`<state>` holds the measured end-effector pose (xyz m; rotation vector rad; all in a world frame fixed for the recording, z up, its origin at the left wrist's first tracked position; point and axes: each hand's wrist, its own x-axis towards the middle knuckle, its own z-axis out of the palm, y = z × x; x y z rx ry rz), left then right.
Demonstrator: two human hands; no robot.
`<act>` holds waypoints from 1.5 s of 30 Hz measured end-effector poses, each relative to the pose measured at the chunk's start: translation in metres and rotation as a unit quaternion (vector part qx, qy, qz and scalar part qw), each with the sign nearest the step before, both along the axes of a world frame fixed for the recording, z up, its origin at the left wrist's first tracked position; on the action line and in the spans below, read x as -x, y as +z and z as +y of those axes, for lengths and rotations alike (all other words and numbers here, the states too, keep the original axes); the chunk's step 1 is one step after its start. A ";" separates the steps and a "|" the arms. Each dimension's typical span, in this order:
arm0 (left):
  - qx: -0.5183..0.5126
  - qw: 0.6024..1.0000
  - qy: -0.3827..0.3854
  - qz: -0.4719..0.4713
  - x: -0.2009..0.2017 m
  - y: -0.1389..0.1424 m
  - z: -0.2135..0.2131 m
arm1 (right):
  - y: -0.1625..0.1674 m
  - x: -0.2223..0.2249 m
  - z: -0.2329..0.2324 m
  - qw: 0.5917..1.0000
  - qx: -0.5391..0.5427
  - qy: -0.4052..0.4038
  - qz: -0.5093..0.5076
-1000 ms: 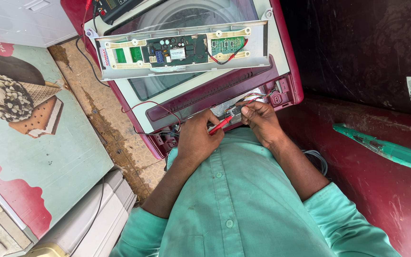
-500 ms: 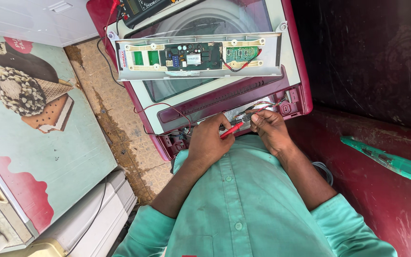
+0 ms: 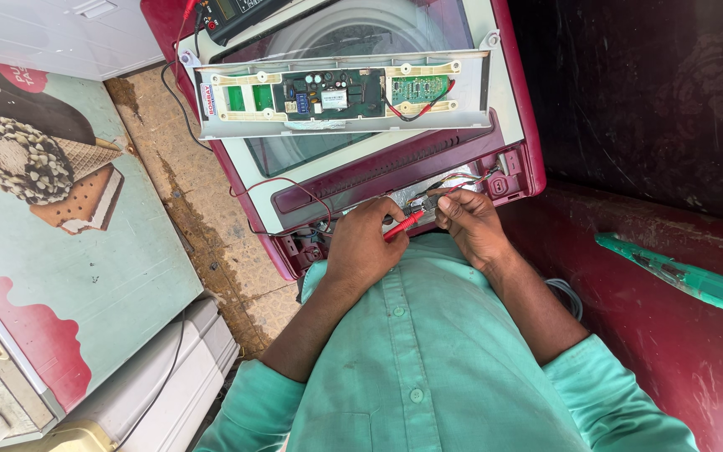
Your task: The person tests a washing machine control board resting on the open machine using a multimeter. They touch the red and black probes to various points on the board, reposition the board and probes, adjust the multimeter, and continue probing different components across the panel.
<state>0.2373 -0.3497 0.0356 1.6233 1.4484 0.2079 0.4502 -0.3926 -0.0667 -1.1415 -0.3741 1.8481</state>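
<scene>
Since half a second ago we've leaned in a touch: washing machine point(image 3: 512, 125) and its flipped-up control panel point(image 3: 340, 96) sit slightly lower in view, hands barely shifted. Our left hand point(image 3: 366, 247) is closed around a red multimeter probe point(image 3: 403, 224), tip aimed into the opened rear compartment. Our right hand point(image 3: 472, 224) is curled, fingertips pinching the wire bundle point(image 3: 441, 191) there; we can't tell whether it also holds a second probe.

Risks, as we judge them: the probe tip could slip and bridge neighbouring contacts, since the connectors look crowded. The red test lead point(image 3: 282, 186) loops loosely across the lid, so a snag could jerk the probe. The exposed circuit board point(image 3: 332, 90) lies face up, easy to knock.

Around: multimeter point(image 3: 240, 12) at the machine's top edge, freezer lid with ice-cream picture point(image 3: 60, 243) on the left, green tool point(image 3: 679, 280) on the maroon surface to the right, well apart. Our own forearms crowd the compartment view.
</scene>
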 end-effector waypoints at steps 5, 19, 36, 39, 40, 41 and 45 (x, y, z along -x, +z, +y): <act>-0.006 1.000 -0.001 0.000 0.001 0.002 0.001 | 0.001 0.001 0.001 1.000 0.004 0.001 -0.005; -0.019 1.000 0.005 -0.013 0.001 0.002 0.001 | 0.001 0.002 0.001 1.000 0.010 -0.004 -0.005; 0.002 1.000 0.016 -0.009 0.004 0.000 -0.003 | 0.001 0.004 -0.001 1.000 0.013 -0.003 -0.016; 0.005 1.000 0.013 -0.010 0.005 0.000 -0.004 | 0.001 0.005 -0.001 1.000 0.009 -0.001 -0.017; 0.008 1.000 0.015 -0.013 0.005 0.000 -0.004 | 0.001 0.005 -0.002 1.000 0.011 -0.004 -0.016; 0.012 1.000 0.017 -0.016 0.005 -0.001 -0.005 | 0.001 0.005 -0.002 1.000 0.013 -0.007 -0.015; -0.019 0.999 0.018 -0.019 0.009 -0.005 -0.008 | 0.001 0.004 -0.003 0.999 0.009 -0.034 -0.001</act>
